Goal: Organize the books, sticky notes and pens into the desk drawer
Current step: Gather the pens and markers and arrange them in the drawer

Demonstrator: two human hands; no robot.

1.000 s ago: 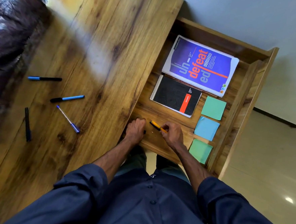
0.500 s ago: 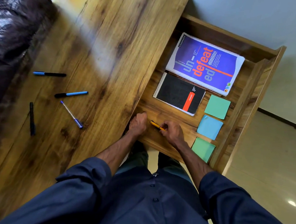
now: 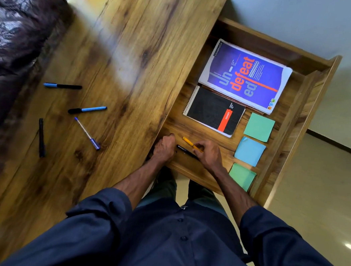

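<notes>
The open drawer [image 3: 309, 113] holds a purple book [image 3: 245, 76], a black spiral notebook [image 3: 213, 111] and three sticky note pads: green [image 3: 259, 127], blue [image 3: 249, 151], green [image 3: 242, 176]. Near the drawer's front, my right hand [image 3: 208, 156] pinches an orange pen [image 3: 188, 142]. A black pen [image 3: 185, 150] lies on the drawer floor between my hands, its right end under my right hand. My left hand [image 3: 164, 147] is a curled fist just left of that pen, with nothing seen in it.
Several pens lie on the wooden desk top [image 3: 133, 67]: a blue-capped marker [image 3: 62, 86], a second marker [image 3: 87, 109], a blue ballpoint [image 3: 86, 133] and a black pen [image 3: 41, 137]. A dark leather seat [image 3: 15, 38] borders the desk's far left.
A black pen now shows on the drawer floor between my hands; earlier it was hidden. Both hands stay at the drawer's front, and the orange pen has shifted slightly.
</notes>
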